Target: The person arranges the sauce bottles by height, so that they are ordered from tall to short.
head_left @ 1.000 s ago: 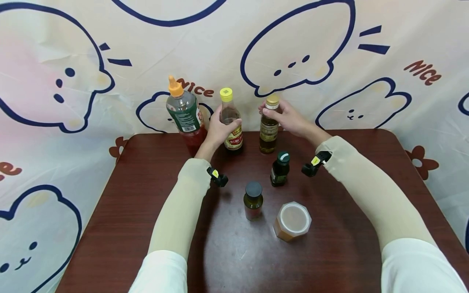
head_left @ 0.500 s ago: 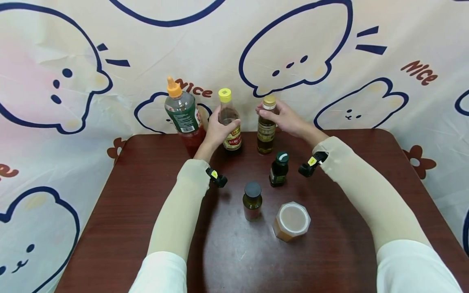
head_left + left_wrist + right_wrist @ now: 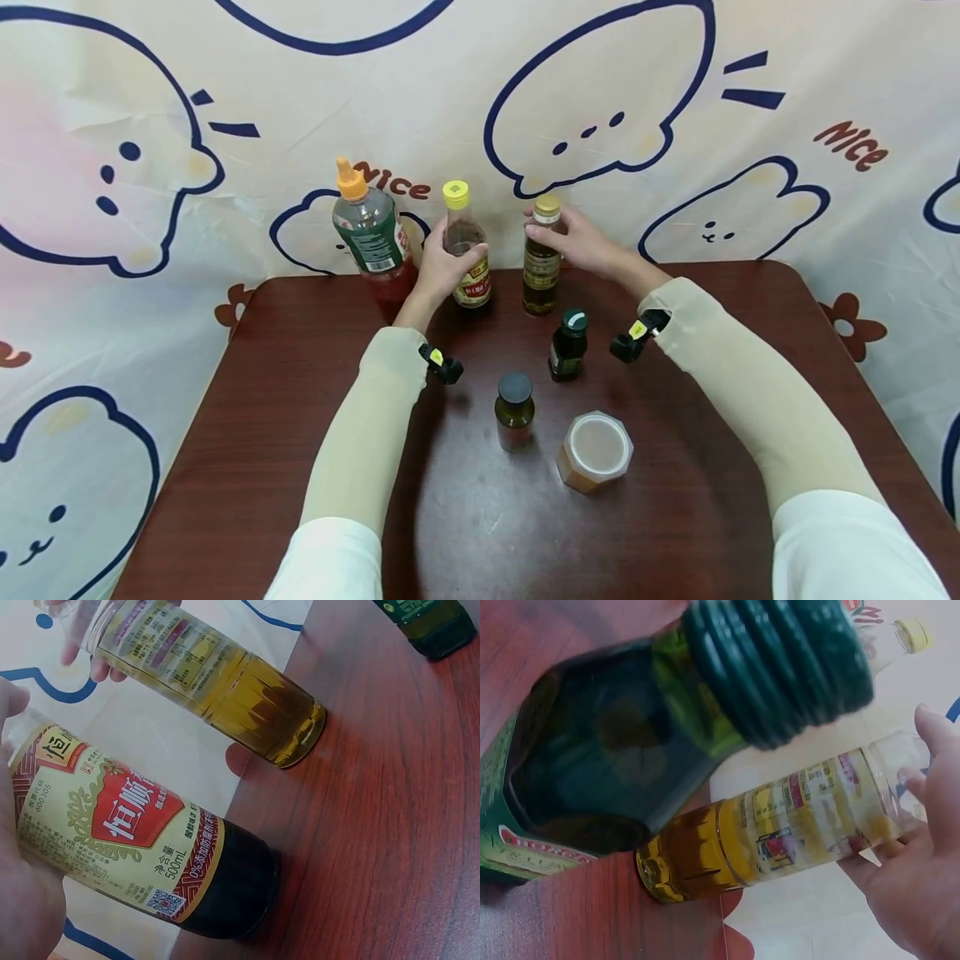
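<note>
My left hand [image 3: 444, 262] grips a vinegar bottle [image 3: 474, 287] with a yellow cap and a red and cream label, thumb across its upper body. In the left wrist view the vinegar bottle [image 3: 135, 817] holds dark liquid, and its base is on the table. To its right, my right hand [image 3: 583, 240] holds a slim clear oil bottle [image 3: 541, 275] just below its gold cap. Golden oil fills the lower part of this oil bottle [image 3: 697, 851] in the right wrist view. A small gap separates the two bottles, both upright.
A tall squeeze bottle [image 3: 372, 237] of red sauce with an orange nozzle stands left of my left hand. Nearer on the brown table [image 3: 300, 467] are a small dark green bottle [image 3: 567, 346], a grey-capped bottle [image 3: 515, 412] and a white-lidded jar [image 3: 596, 450]. A patterned cloth [image 3: 420, 100] hangs behind.
The head view has shifted slightly. The oil bottle in my right hand has moved a little left, towards the vinegar bottle. Both hands keep their hold.
</note>
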A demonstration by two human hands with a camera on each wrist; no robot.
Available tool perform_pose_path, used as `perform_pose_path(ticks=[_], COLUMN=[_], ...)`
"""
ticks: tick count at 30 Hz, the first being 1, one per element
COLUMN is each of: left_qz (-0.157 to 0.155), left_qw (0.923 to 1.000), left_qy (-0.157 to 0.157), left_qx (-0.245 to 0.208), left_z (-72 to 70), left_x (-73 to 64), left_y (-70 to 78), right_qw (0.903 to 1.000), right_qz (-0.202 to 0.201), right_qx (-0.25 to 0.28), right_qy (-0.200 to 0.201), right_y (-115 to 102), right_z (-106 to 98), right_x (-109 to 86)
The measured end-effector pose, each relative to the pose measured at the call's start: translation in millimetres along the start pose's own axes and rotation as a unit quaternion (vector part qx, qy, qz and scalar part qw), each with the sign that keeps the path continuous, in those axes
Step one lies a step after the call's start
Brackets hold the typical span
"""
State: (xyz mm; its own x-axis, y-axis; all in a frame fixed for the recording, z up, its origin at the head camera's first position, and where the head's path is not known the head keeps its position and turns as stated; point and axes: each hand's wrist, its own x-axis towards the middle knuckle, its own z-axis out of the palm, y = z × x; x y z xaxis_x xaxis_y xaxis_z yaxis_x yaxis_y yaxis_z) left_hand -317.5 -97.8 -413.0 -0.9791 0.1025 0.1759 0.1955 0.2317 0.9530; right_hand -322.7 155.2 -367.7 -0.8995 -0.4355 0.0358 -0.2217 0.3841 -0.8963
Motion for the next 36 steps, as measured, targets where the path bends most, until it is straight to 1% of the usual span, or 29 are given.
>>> perform_pose_path(ticks=[3,7,12,17,23,26,29,33,36], left_qz=[-0.003,-0.006,0.000,0.003,-0.003,0.000,0.004,0.008,0.008], left_qw=[1.0000,1.0000,1.0000,1.0000,1.0000,1.0000,1.0000,1.0000,1.0000], left_qy=[-0.002,0.000,0.004,0.004,0.002,0.004,0.003,0.002,0.001], left_qx=[0.004,0.006,0.006,0.007,0.008,0.008,0.005,0.000,-0.003], left_z=[-0.6,-0.5,0.1,-0.1,-0.7,-1.2,-1.3,-0.6,0.1], left_x=[0.6,-0.2,-0.9,-0.6,-0.4,-0.3,-0.3,-0.2,-0.3], left_y=[0.3,0.3,0.3,0.3,-0.2,-0.6,-1.1,-0.8,-0.1], right_qw=[1.0000,0.9999,0.9994,0.9983,0.9970,0.9974,0.9985,0.9988,0.9978], right_qz=[0.007,0.012,0.026,0.045,0.049,0.033,0.009,-0.025,-0.061], right_qx=[0.002,0.006,-0.010,-0.027,-0.060,-0.063,-0.054,-0.039,-0.028], right_qy=[0.002,-0.007,-0.023,-0.026,-0.010,0.004,0.011,0.010,0.006], right_y=[-2,-5,-12,-21,-26,-30,-36,-44,-50], right_z=[1,0,-3,-11,-25,-29,-31,-30,-25], right_x=[0.1,-0.8,-7.0,-21.4,-48.9,-65.4,-82.8,-104.8,-119.5])
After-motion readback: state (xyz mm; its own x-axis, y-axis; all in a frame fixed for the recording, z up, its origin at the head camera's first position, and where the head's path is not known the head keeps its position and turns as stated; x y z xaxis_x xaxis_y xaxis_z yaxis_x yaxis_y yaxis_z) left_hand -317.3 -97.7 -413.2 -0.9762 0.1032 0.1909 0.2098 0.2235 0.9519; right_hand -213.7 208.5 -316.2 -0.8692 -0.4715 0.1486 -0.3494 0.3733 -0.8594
